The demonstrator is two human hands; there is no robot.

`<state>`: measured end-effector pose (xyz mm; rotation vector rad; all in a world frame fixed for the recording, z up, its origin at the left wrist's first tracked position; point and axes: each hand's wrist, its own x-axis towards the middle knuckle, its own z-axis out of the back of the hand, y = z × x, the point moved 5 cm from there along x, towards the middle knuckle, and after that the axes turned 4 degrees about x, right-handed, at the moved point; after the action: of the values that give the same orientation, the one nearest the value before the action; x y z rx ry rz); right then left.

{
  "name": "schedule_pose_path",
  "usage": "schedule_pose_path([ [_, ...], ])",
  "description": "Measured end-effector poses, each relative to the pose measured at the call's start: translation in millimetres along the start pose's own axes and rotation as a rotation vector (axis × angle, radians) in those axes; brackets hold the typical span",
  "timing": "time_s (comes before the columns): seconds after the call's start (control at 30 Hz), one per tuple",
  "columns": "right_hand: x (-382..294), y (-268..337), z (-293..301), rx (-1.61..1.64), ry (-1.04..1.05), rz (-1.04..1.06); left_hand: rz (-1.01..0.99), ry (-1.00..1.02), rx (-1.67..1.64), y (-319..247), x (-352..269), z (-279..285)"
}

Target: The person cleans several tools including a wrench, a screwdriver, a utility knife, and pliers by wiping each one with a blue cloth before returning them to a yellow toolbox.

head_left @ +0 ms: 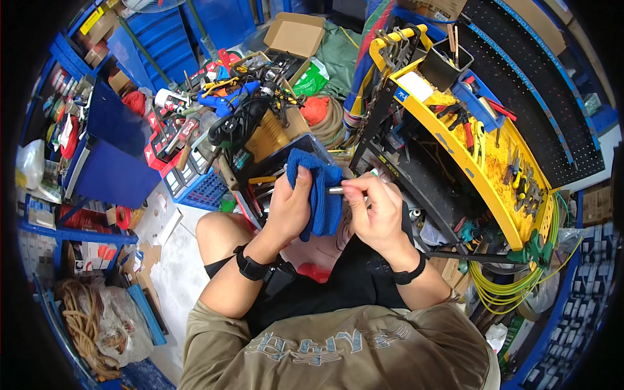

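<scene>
A folded blue cloth [321, 195] hangs from my left hand [290, 204], with the thumb pressed on its upper edge. Out of the cloth's right side comes a short piece of a slim metal tool [334, 190]. The thumb and forefinger of my right hand [373, 204] pinch that tool near its end. How far it runs inside the cloth is hidden, and its exact kind cannot be told. Both hands are in front of my lap, just short of a dark open toolbox [307, 141].
Ahead is a heap of tools, with a blue power tool [229, 97] and a coil of rope [331, 126]. At right stands a yellow workbench [458, 151] holding pliers [480, 141], below a black pegboard [526, 87]. A blue cabinet [112, 165] is at left.
</scene>
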<state>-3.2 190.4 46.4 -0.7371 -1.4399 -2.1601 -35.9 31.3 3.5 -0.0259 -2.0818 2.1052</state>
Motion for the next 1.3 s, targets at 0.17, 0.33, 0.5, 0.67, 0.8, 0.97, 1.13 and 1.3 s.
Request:
schedule_pose_path([
  [0.17, -5, -23, 18, 0.202, -0.296, -0.256, -0.114, 0.129, 0.260, -2, -3, -3],
  [0.33, -9, -20, 18, 0.180, -0.385, -0.088, 0.230, 0.231, -0.407, 31, -12, -20],
  [0.5, -13, 18, 7, -0.068, 0.007, 0.031, 0.467, 0.117, -0.857, 24, -5, -35],
  [0.67, -24, 19, 40, -0.061, 0.038, -0.067, 0.437, 0.103, -0.696, 3, -3, -52],
  [0.8, -22, 28, 84, -0.083, 0.030, -0.367, 0.140, 0.183, -0.197, -1, -13, -79],
  [0.97, -37, 38, 108, -0.277, 0.298, -0.280, 0.040, 0.331, 0.005, -17, -31, -113],
  [1.13, -60, 46, 144, -0.257, 0.372, -0.396, 0.051, 0.444, 0.024, -18, -42, -142],
  [1.3, -89, 62, 208, -0.434, 0.369, -0.385, 0.186, 0.629, -0.118, -10, -61, -170],
])
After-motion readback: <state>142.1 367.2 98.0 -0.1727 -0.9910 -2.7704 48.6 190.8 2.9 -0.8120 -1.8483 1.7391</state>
